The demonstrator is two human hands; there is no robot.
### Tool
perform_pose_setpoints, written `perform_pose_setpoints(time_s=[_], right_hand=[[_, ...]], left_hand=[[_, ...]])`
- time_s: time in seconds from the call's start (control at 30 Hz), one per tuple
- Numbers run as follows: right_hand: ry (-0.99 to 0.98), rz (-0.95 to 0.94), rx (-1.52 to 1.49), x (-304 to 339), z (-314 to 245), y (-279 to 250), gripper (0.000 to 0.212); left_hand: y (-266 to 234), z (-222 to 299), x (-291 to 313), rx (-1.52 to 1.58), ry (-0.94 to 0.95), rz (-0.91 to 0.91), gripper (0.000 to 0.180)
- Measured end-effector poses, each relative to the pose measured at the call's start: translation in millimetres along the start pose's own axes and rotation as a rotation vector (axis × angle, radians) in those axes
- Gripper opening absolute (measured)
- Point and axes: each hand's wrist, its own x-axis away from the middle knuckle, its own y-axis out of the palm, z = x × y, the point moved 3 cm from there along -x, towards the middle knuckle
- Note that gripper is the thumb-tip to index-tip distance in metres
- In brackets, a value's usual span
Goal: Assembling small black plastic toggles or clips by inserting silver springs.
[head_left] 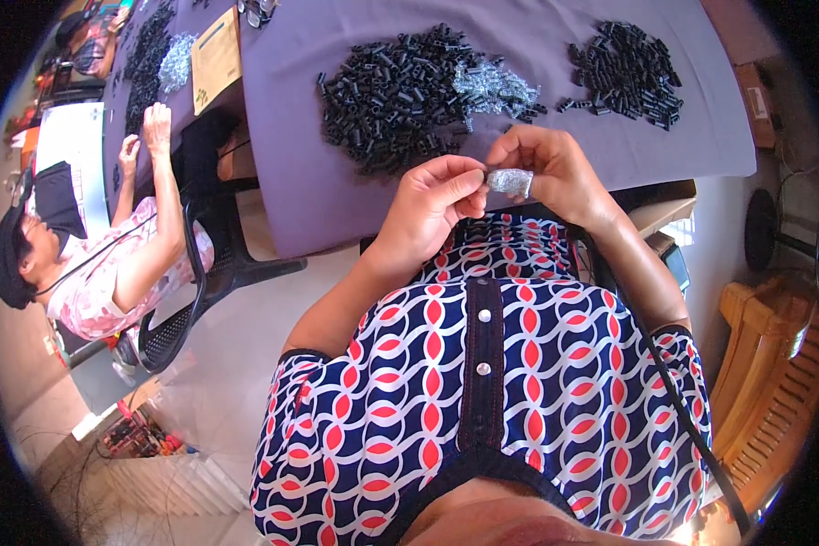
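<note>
Resting on cloth (287,164): black pieces (382,91), silvery bits (493,86)

At the left, a co-worker (146,259) in a black cap (9,259) and a pink-patterned top (86,289) sits on a black plastic chair (161,341), while slatted wooden furniture (769,373) stands at the right near a dark rounded object (759,227).
</note>
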Motion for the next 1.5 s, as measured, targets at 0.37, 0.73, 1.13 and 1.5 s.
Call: perform_pose_setpoints(time_s=[0.37, 0.73, 1.13, 1.5], right_hand=[[-0.349, 0.090, 0.517, 6.1, -16.3, 6.8, 0.031], [-0.416, 0.007, 0.549, 9.1, -22.7, 5.0, 0.024], [-0.179, 0.348, 0.931, 7.2, -19.1, -35.6, 0.042], [-0.336, 0.347, 1.204, -5.8, -7.7, -21.4, 0.036]], left_hand=[[-3.8, -4.1, -3.3, -0.017, 0.007, 0.036, 0.016], [1.7, 10.3, 2.1, -0.111, -0.122, -0.088, 0.021], [-12.1, 12.1, 14.6, -0.167, -0.092, 0.009, 0.019], [-13.6, 11.4, 14.5, -0.254, 0.155, 0.029, 0.021]])
